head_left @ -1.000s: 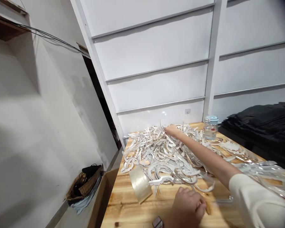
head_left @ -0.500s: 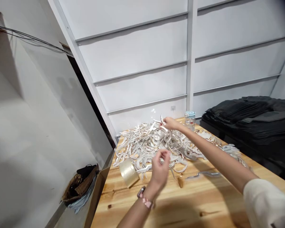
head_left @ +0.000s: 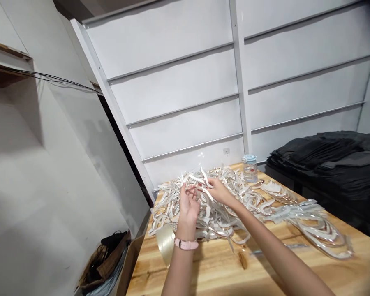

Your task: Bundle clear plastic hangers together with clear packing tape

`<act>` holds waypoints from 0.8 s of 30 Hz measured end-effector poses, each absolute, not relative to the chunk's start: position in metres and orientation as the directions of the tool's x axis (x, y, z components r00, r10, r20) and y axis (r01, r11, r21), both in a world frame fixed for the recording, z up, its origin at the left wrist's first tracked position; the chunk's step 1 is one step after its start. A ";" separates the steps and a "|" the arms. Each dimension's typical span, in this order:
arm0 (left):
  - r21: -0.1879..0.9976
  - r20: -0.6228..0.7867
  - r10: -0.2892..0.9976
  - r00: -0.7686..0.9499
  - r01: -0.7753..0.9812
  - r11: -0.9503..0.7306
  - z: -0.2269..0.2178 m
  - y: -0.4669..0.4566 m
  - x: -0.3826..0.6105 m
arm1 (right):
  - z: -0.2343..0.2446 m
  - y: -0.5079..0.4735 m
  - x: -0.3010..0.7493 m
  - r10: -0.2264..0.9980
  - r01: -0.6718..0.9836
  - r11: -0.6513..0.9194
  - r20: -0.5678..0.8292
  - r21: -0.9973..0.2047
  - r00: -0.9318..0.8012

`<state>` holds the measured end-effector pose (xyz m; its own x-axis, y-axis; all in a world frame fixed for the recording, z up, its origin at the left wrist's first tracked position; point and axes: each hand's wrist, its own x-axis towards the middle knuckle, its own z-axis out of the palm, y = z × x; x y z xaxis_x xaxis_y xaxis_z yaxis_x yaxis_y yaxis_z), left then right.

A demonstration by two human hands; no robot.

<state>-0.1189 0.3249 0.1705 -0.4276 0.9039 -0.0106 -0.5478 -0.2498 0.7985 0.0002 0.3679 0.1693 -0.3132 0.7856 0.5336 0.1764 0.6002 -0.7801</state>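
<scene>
My right hand [head_left: 218,192] pinches a few white curved strips [head_left: 207,193] above the middle of the pile. Palm up beside it, my left hand [head_left: 189,201] has its fingers spread and slightly curled, close to the strips' left ends; whether it touches them is unclear. A pink watch strap [head_left: 186,245] circles the left wrist. Under both hands spreads a tangled pile of white and silvery curved strips [head_left: 225,226]. A wide roll of tape [head_left: 165,241] stands left of my left forearm, partly hidden by it.
Fanned bundles of curved strips [head_left: 323,236] lie on the right of the wooden table [head_left: 222,267]. A clear bottle with a blue lid [head_left: 250,168] stands at the back. Dark stacked sheets [head_left: 323,164] are beyond the right edge. An open box [head_left: 106,263] sits left, below.
My left hand has risen from the pile's front edge and turned palm up beside my right hand. The right hand, still holding strips, has come lower relative to the bottle. The view has shifted.
</scene>
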 end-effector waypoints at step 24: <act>0.835 0.550 0.828 -0.108 0.110 -0.540 0.238 0.238 -0.116 | 0.234 0.283 0.045 0.853 -0.296 0.410 0.478 -0.863 -0.211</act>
